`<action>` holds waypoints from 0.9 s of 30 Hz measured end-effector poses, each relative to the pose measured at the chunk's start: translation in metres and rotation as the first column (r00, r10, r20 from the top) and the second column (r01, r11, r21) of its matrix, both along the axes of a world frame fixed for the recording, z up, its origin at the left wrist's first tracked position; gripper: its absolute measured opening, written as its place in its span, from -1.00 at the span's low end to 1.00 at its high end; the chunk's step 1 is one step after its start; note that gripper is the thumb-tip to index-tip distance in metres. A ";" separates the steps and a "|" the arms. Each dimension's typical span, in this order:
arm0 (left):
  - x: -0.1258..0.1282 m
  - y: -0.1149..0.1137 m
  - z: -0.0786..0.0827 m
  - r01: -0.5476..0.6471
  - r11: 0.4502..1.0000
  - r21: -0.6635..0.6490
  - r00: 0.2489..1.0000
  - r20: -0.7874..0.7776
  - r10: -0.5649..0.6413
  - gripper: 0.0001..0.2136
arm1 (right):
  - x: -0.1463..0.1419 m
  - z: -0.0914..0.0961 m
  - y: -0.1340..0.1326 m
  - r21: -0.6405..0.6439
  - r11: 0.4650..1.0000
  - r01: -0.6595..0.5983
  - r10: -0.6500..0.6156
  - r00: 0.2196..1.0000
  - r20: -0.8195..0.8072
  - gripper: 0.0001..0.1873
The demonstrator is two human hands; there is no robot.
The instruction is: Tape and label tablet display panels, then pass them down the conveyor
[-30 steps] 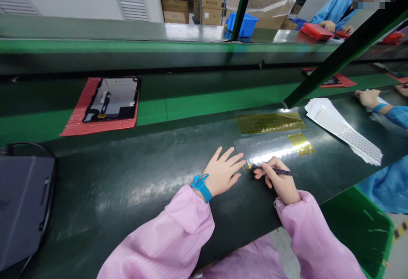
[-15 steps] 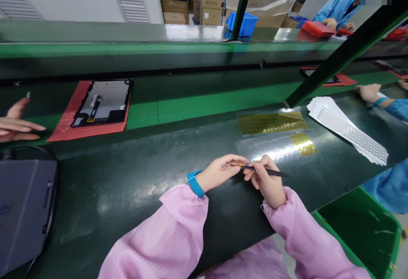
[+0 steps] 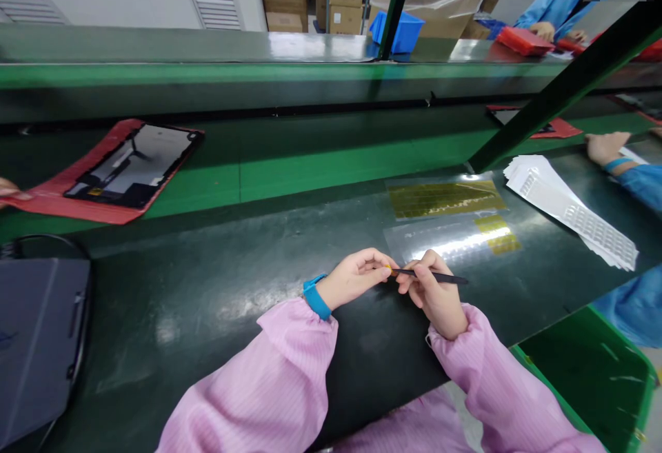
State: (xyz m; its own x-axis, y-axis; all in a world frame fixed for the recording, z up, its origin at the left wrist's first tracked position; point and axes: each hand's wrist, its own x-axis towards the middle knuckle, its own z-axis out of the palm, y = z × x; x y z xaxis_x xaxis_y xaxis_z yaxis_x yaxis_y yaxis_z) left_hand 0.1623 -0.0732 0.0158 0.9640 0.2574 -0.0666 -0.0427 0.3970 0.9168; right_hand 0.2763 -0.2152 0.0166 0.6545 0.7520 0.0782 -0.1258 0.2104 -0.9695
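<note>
My right hand (image 3: 434, 291) is closed round slim black tweezers (image 3: 449, 278), held nearly level with the tip pointing left. That tip meets the fingertips of my left hand (image 3: 360, 275), which wears a blue wristband (image 3: 316, 297). Between left thumb and fingers shows a small yellow piece of tape (image 3: 388, 270), mostly hidden. Both hands are over the dark green bench (image 3: 217, 274). Just beyond them lie clear sheets with amber tape pieces (image 3: 445, 198), a fuller one behind and a partly used one (image 3: 496, 234) nearer.
A stack of white label sheets (image 3: 572, 212) lies right, near a co-worker's hand (image 3: 606, 148). At left stands a grey case (image 3: 38, 343). A co-worker's hand (image 3: 10, 191) grips a red sleeve (image 3: 121, 215) bearing a tablet screen (image 3: 142, 160). A green post (image 3: 548, 91) slants at right above a green bin (image 3: 605, 370).
The red sleeve with the tablet screen has turned and shifted left, now gripped by the co-worker's hand. My left fingers have curled in slightly; my right hand is nearly still.
</note>
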 end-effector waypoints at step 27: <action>0.002 0.002 -0.004 -0.062 0.998 -0.008 0.998 -0.022 0.062 -0.51 | 0.009 0.004 -0.001 0.028 0.995 0.096 -0.094 0.993 -0.066 -0.57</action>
State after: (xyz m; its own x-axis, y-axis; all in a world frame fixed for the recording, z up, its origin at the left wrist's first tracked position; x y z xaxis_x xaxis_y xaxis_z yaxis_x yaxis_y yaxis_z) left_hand 0.1641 -0.0714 0.0120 0.9444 0.3164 -0.0893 -0.0482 0.4017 0.9145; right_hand 0.2849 -0.2161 0.0211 0.7275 0.6839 0.0557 -0.1657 0.2539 -0.9529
